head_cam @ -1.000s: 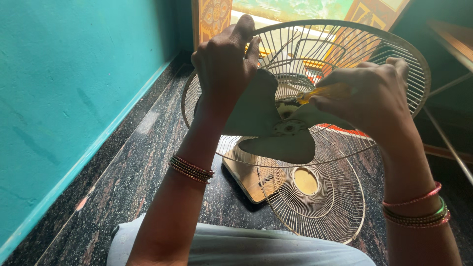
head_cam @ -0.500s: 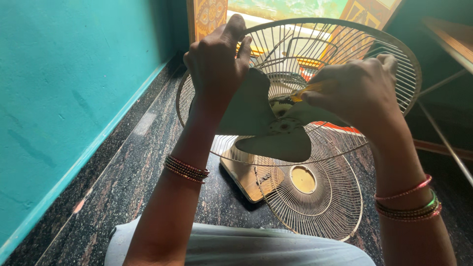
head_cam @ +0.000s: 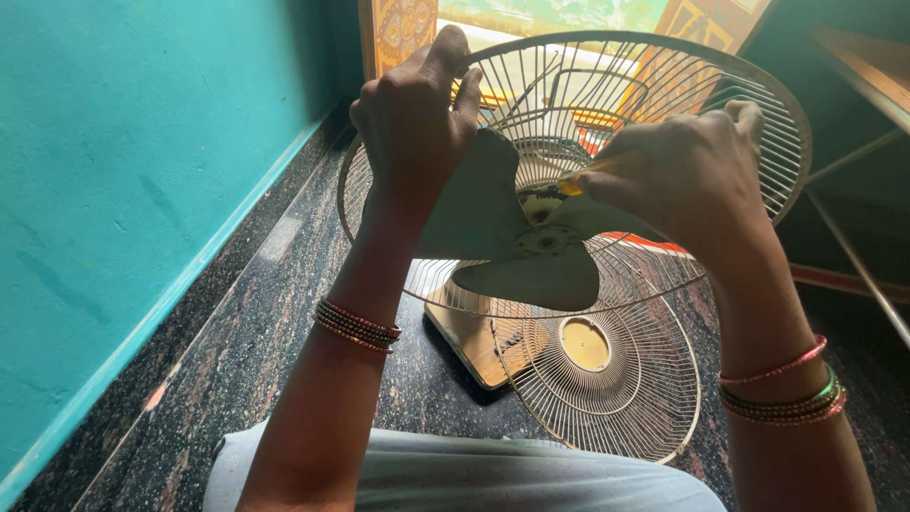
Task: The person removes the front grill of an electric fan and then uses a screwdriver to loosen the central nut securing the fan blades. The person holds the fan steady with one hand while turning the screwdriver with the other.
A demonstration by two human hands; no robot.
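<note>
While left hand [head_cam: 412, 123] steadies blade [head_cam: 483, 213], screwdriver [head_cam: 580, 180] in right grip [head_cam: 687, 175].

The fan blade [head_cam: 512, 265] is dusty grey-green, and the wire guard [head_cam: 664, 104] is tarnished cream. The wall [head_cam: 114, 190] is plain teal. The floor [head_cam: 246, 322] is dark, speckled stone.

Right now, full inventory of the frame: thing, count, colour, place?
fan guard: 1, pale metal wire, upright, centre, rear half of the cage
fan blades: 1 set, grey-green, mounted inside the fan guard
screwdriver: 1, yellow handle, at the blade hub
loose grille: 1, wire with a yellow centre disc, lying on the floor
fan base: 1, beige, under the guard
floor: dark speckled stone
wall: teal, left
bangles: several, on both wrists
left hand: on the guard rim and a blade
right hand: gripping the screwdriver
</note>
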